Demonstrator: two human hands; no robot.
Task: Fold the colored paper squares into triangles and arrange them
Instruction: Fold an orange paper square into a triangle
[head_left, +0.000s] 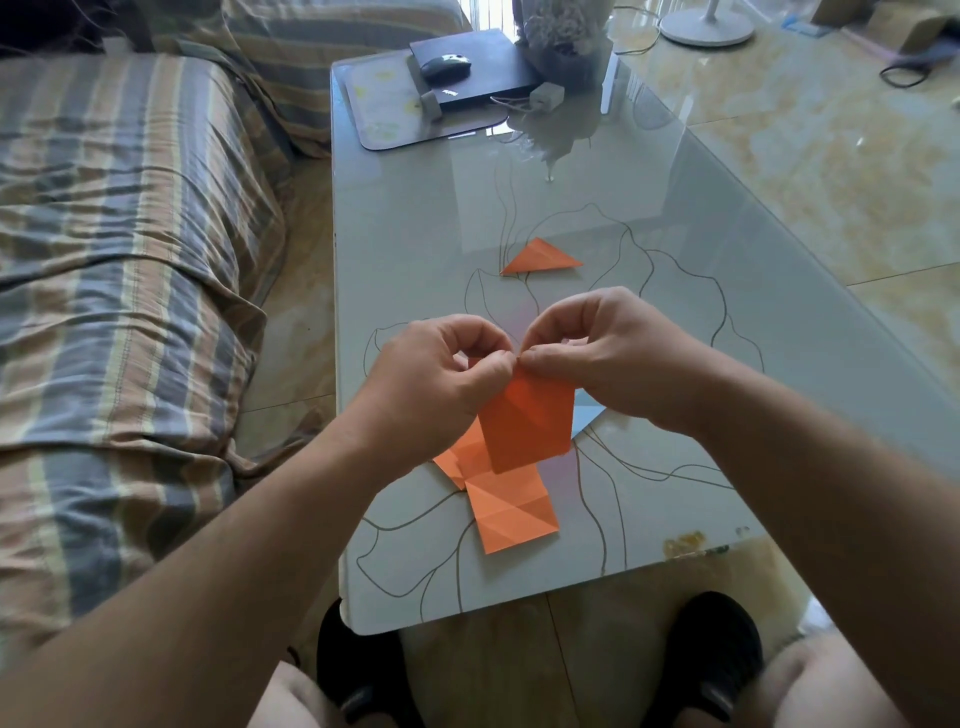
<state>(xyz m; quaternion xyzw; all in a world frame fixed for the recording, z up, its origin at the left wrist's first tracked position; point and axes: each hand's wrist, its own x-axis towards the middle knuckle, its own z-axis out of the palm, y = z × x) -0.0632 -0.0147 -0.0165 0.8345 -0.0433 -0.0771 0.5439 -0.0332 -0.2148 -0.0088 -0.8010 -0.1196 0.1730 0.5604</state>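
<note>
- A seated person holds an orange sheet (524, 426) above a glass table (675, 291), both hands meeting at its top edge.
- The left hand (441, 384) has its fingers curled, thumb and forefinger pinching the sheet's upper corner.
- The right hand (608, 353) mirrors it, fingers bent, thumb and forefinger nipping the same edge just beside the left.
- The sheet hangs down from the pinch, its lower corners free.
- Under it, at 6 o'clock, a creased orange square (511, 514) lies flat on the glass; another orange piece (462, 457) pokes out at 8 o'clock, partly hidden by the left wrist.
- A blue paper (586, 415) shows at 3 o'clock of the held sheet, mostly hidden under the right hand.
- A folded orange triangle (540, 257) sits alone at 12 o'clock, well apart from the hands.
- At the table's far end rest a laptop (472, 78) with a mouse (445, 66) on it, and a mat (384, 114).
- A striped sofa (119, 260) runs along 9 o'clock.
</note>
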